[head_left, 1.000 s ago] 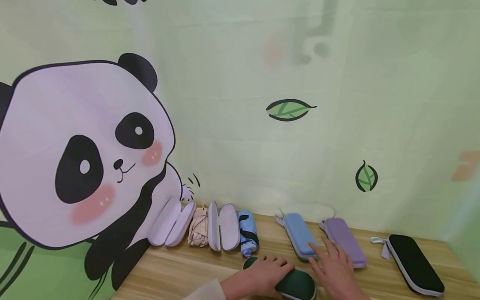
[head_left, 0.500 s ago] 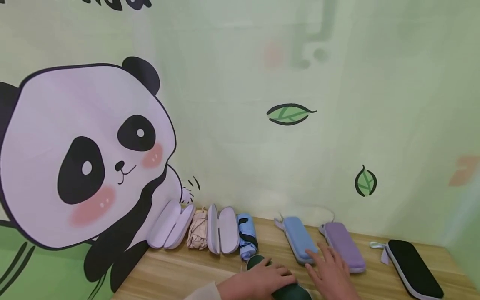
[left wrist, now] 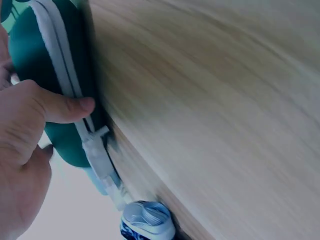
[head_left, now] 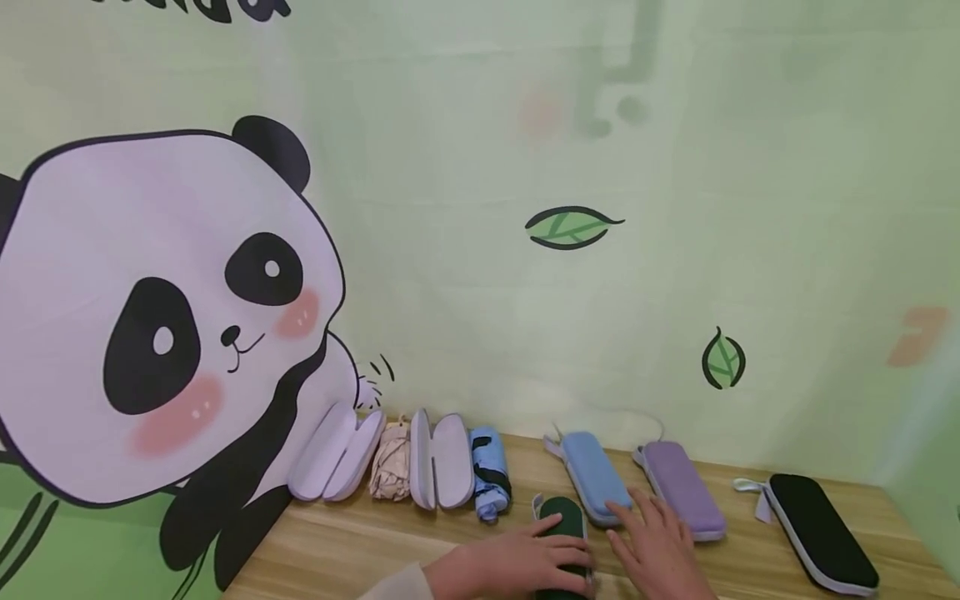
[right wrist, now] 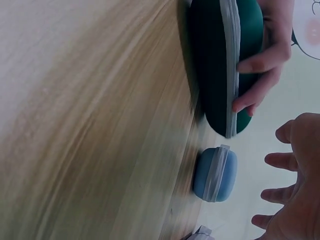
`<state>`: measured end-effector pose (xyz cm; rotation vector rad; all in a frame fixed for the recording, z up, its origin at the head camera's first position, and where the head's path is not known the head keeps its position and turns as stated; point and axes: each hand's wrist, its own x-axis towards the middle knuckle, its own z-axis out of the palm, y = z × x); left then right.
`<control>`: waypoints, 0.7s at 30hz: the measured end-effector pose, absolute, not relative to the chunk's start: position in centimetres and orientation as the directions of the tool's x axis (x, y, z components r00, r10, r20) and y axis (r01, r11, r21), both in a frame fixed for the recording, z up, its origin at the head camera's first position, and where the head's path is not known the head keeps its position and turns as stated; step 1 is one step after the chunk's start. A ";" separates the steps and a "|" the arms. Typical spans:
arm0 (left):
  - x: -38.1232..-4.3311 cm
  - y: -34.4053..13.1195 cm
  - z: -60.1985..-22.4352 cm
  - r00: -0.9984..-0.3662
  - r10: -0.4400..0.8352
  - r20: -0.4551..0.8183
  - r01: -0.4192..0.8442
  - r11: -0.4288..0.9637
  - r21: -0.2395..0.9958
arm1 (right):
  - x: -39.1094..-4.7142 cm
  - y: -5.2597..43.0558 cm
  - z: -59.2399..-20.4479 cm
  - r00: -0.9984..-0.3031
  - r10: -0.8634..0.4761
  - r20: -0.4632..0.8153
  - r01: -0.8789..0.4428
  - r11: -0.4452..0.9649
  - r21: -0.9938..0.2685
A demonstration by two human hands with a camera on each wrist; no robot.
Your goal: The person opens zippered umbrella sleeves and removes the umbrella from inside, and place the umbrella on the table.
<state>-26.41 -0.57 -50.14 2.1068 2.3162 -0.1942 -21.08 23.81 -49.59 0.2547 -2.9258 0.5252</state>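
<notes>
My left hand (head_left: pixel 517 562) lies across a dark green zippered case (head_left: pixel 564 510) on the wooden table. In the left wrist view, the thumb presses the green case (left wrist: pixel 35 50) near its pale zipper and wrist strap (left wrist: pixel 100 157). The right wrist view shows the left hand's fingers (right wrist: pixel 265 61) curled over the opposite long side. My right hand (head_left: pixel 660 550) hovers to the right with spread fingers, holding nothing. Its fingertips are close to the near end of a blue zippered case (head_left: pixel 596 475); contact cannot be told.
Right of the blue case lie a purple case (head_left: pixel 682 492) and a black case (head_left: pixel 821 529). To the left stand two opened pale cases (head_left: pixel 336 454) (head_left: pixel 442 462), a folded beige umbrella (head_left: pixel 391 462) and a folded blue umbrella (head_left: pixel 491 475). A panda-printed backdrop (head_left: pixel 450 317) rises behind.
The green case has turned under my left hand, from slanting sideways to pointing away from me, with its strap end now showing at the back. The right hand has hardly moved.
</notes>
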 end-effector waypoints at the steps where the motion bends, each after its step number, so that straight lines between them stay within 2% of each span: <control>1: -26.5 -0.7 -50.3 -0.075 0.994 -0.082 0.994 0.068 -0.086 | -21.1 23.8 -49.7 -0.974 -0.137 0.180 -0.191 0.924 -0.330; 4: -26.5 -1.0 -50.5 -0.036 0.997 -0.065 0.998 0.032 -0.054 | -21.0 23.7 -49.8 -0.978 -0.139 0.156 -0.184 0.926 -0.331; 8: -26.5 -1.3 -50.5 -0.038 0.998 -0.046 0.998 0.035 -0.053 | -20.8 23.9 -49.7 -0.978 -0.147 0.151 -0.190 0.923 -0.335; 14: -26.4 -1.5 -50.0 -0.002 0.999 -0.043 0.985 -0.005 -0.171 | -20.9 24.0 -49.5 -0.973 -0.160 0.167 -0.208 0.918 -0.336; 17: -26.4 -1.8 -49.5 -0.010 1.000 -0.003 0.975 0.009 -0.224 | -21.0 23.9 -49.4 -0.973 -0.160 0.165 -0.207 0.922 -0.326; 21: -26.3 -2.6 -48.7 -0.054 0.995 0.082 0.946 0.077 -0.314 | -21.1 23.8 -49.2 -0.976 -0.147 0.159 -0.191 0.930 -0.314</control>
